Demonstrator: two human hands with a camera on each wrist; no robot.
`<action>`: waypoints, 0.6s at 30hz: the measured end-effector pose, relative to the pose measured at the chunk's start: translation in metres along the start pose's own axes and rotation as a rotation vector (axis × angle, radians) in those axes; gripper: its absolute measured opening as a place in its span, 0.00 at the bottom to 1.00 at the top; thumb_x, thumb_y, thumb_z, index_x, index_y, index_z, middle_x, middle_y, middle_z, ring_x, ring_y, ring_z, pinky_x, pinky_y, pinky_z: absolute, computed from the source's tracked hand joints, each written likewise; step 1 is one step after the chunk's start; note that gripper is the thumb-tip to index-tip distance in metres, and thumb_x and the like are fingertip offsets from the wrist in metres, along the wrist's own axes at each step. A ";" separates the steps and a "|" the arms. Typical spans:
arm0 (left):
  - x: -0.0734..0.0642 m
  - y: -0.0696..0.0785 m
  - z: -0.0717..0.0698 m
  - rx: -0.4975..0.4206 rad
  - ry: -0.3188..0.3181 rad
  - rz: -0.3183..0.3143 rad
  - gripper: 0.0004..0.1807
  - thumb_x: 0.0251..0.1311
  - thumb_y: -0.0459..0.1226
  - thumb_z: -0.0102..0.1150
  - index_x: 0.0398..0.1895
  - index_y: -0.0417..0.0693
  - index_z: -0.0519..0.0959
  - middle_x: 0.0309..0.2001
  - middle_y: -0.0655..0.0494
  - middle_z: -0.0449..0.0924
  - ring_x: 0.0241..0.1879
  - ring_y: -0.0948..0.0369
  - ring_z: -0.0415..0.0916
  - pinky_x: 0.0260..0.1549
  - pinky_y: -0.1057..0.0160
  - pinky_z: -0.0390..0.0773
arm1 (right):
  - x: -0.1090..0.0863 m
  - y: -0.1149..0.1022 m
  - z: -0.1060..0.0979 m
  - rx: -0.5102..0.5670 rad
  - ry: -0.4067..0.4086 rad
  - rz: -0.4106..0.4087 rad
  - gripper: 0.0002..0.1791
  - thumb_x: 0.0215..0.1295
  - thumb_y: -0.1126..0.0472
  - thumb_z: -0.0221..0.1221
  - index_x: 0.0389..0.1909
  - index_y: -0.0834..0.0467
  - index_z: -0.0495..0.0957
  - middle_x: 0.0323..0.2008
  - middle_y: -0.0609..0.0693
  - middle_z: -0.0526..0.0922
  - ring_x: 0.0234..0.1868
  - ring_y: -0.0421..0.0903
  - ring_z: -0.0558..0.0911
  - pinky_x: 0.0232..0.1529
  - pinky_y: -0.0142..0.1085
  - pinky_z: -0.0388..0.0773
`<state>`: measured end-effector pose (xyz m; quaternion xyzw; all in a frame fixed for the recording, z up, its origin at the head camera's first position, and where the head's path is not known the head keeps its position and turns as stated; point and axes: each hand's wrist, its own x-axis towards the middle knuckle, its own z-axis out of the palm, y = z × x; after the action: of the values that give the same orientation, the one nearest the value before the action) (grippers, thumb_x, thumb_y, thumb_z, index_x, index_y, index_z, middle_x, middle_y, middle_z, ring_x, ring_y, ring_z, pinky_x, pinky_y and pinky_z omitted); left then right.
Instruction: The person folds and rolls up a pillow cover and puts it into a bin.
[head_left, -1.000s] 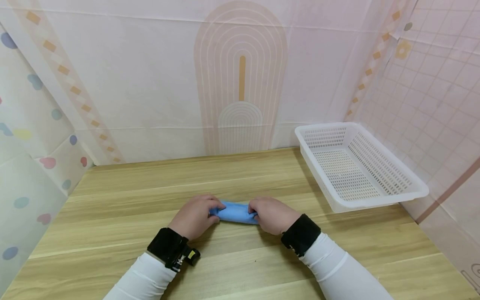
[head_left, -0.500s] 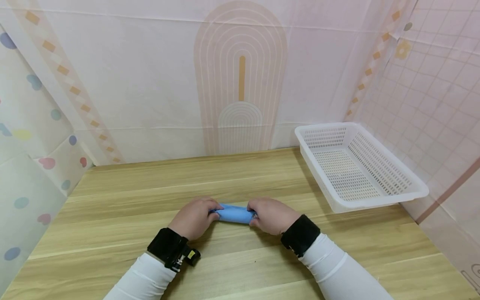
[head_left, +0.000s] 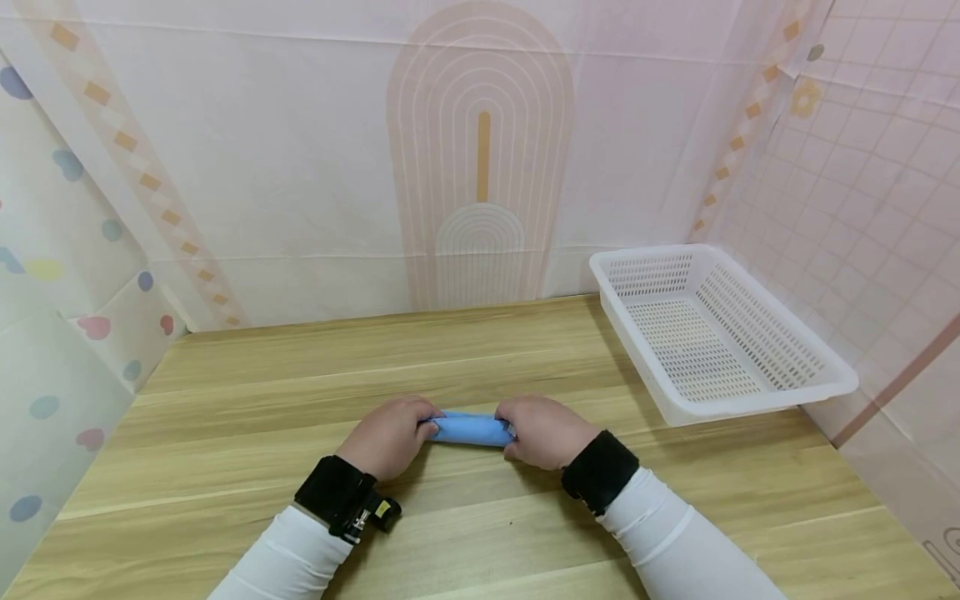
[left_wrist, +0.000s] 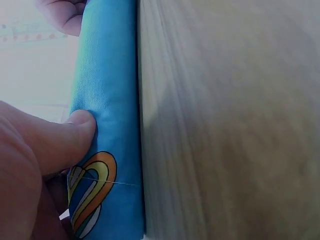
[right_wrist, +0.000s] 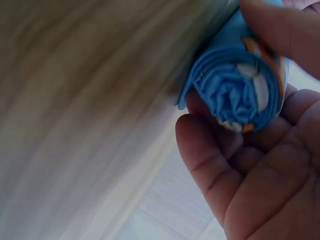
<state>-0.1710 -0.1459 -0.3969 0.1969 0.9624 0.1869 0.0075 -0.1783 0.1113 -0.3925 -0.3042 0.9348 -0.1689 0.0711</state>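
Observation:
A rolled-up blue cloth (head_left: 471, 429) lies crosswise on the wooden table between my two hands. Its smooth outer layer carries a colourful striped print, and a stitched line crosses it in the left wrist view. My left hand (head_left: 384, 437) grips the left end, thumb (left_wrist: 75, 140) pressed on the cloth and the other fingers mostly hidden behind it. At the right end, my right hand (head_left: 546, 432) holds the roll between thumb and fingers. The right wrist view looks onto the spiral end (right_wrist: 235, 92) of the roll, where a loose edge sticks out slightly.
A white perforated plastic basket (head_left: 660, 362) stands at the table's back right. Patterned wall coverings (head_left: 315, 167) enclose the back and both sides. The wooden tabletop (head_left: 300, 358) spreads around the hands.
The cloth roll looks tighter and slimmer than a second ago, and its far edge has come slightly nearer to me. My fingers have shifted a little around both ends.

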 end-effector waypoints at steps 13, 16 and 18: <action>0.001 0.000 0.001 0.004 -0.024 0.018 0.11 0.76 0.37 0.58 0.53 0.42 0.86 0.51 0.52 0.86 0.58 0.50 0.80 0.66 0.46 0.75 | -0.005 -0.002 0.000 -0.046 0.026 -0.010 0.07 0.78 0.60 0.59 0.45 0.59 0.83 0.35 0.45 0.77 0.39 0.43 0.72 0.45 0.37 0.76; 0.000 0.000 0.001 0.034 -0.025 0.043 0.12 0.77 0.37 0.58 0.54 0.43 0.86 0.50 0.54 0.84 0.56 0.51 0.79 0.66 0.45 0.72 | -0.005 -0.001 0.000 -0.044 0.032 -0.026 0.06 0.78 0.62 0.58 0.42 0.59 0.83 0.35 0.46 0.80 0.40 0.43 0.74 0.47 0.39 0.77; 0.000 0.000 0.000 0.049 -0.008 0.063 0.13 0.76 0.38 0.60 0.56 0.46 0.86 0.51 0.55 0.84 0.55 0.52 0.80 0.64 0.45 0.73 | -0.005 -0.001 0.000 -0.045 0.032 -0.034 0.07 0.78 0.62 0.58 0.41 0.59 0.83 0.34 0.46 0.81 0.40 0.44 0.75 0.48 0.40 0.78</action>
<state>-0.1710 -0.1460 -0.3973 0.2280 0.9600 0.1625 0.0007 -0.1742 0.1138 -0.3918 -0.3187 0.9342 -0.1536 0.0464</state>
